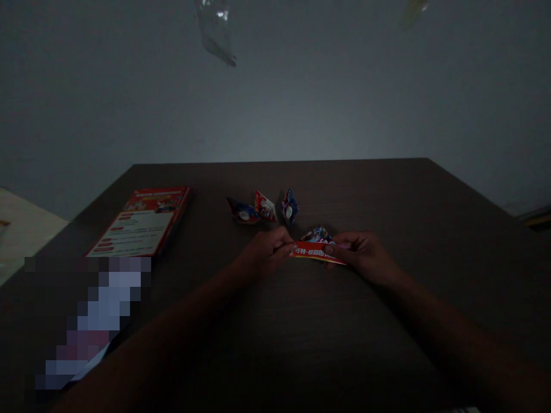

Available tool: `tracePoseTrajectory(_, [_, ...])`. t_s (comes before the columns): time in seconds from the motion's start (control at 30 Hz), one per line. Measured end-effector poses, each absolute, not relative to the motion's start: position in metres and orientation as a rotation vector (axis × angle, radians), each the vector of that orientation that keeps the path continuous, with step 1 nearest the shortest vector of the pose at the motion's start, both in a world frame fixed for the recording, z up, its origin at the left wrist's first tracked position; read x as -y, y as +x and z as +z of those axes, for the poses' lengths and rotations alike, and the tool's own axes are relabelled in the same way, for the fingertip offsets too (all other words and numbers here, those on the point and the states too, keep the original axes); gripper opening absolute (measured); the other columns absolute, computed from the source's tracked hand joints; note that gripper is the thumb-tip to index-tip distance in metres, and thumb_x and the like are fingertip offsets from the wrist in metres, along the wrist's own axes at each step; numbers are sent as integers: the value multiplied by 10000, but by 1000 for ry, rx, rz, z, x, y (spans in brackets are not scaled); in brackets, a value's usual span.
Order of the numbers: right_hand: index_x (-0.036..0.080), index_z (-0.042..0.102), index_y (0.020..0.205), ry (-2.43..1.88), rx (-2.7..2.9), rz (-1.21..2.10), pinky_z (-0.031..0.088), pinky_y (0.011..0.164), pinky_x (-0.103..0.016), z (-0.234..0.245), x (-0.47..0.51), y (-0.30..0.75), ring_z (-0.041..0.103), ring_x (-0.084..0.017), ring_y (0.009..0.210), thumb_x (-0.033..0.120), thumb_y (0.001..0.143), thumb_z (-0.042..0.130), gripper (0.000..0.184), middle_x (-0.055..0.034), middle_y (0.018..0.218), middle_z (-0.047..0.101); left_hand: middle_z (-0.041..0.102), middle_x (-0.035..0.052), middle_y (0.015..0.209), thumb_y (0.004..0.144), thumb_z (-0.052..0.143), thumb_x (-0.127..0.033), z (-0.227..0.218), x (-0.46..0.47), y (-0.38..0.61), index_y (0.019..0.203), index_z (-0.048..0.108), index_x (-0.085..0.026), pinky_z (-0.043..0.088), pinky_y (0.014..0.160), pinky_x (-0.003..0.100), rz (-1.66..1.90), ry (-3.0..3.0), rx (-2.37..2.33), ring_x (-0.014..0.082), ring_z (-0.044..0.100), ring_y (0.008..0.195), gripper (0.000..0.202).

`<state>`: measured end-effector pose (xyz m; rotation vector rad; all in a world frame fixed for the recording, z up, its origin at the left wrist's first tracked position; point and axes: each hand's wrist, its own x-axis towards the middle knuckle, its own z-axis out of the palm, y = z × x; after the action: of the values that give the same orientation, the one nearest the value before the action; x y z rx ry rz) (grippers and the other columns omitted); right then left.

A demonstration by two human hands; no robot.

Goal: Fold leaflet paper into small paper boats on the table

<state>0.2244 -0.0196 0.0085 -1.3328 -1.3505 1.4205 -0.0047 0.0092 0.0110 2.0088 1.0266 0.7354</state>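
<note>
A: Nearest the cam, what've you got?
B: Your L forearm point(172, 327), coming in from bottom L. By its far L side there's a pixelated patch point(109, 298), can't tell what's under it
A: And beyond that?
B: A stack of printed sheets point(138, 223) on the dark table point(387, 195), red header, white text panel. Going R, 3 folded paper pcs: a blue one point(242, 212), a red-and-white one point(264, 206), then another blue one point(290, 207). First two look to be touching, third just beside
A: What're your fingers doing?
B: Your L hand point(273, 248) has thumb + forefinger pinched on the L end of a red paper strip point(312, 252) w/ white lettering, nr the table's middle, this side of the pcs. A blue-and-white printed part point(317, 234) shows just behind it, can't tell if it's the same sheet
A: R side?
B: Your R hand point(364, 252) grips the strip's R end, thumb on the front, other fingers mostly hidden behind
</note>
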Motion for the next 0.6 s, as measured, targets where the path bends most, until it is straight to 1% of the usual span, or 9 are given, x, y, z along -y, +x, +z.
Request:
tracePoseTrajectory(0.07, [147,712,778,-1333,1335,1430,438,478,-214,9,20,224,618,-134,533,350,615,781,269,-24,612,690,550,-30,593,811,519,-288,12,-9,-5,721,554,-149,295,464,171,726,2042,-1030,77,455,513,169])
tracePoseTrajectory(0.17, [141,709,780,-1346,1330,1439,436,479,-206,10,20,223,617,-128,532,333,615,783,263,-20,605,686,537,-34,598,818,508,-293,12,-10,-5,738,557,-136,307,485,174,707,2028,-1047,74,446,517,183])
tracePoseTrajectory(0.27, [145,708,781,-1351,1315,1453,431,471,-201,11,20,223,612,-122,523,332,613,784,262,-15,599,682,507,-46,544,843,481,-298,13,-9,-4,777,573,-127,320,487,175,678,2004,-1063,73,439,489,205])
tracePoseTrajectory(0.4, [150,711,764,-1327,1345,1478,436,483,-203,10,20,224,614,-122,532,332,610,785,250,-11,605,682,443,-64,446,890,403,-297,17,-7,-2,862,621,-129,307,455,171,578,2037,-1054,73,423,421,277])
tracePoseTrajectory(0.47, [149,713,765,-1317,1358,1487,445,502,-208,12,20,223,621,-127,548,327,603,790,253,-12,617,686,471,-53,460,890,402,-295,19,-6,-2,874,647,-131,306,448,170,569,2071,-1057,73,434,423,295])
tracePoseTrajectory(0.6, [144,709,769,-1313,1343,1500,445,509,-213,14,20,220,624,-131,547,338,597,791,271,-10,610,686,567,-19,552,860,455,-270,22,-6,-1,837,690,-126,316,469,166,633,2140,-1077,76,477,492,276])
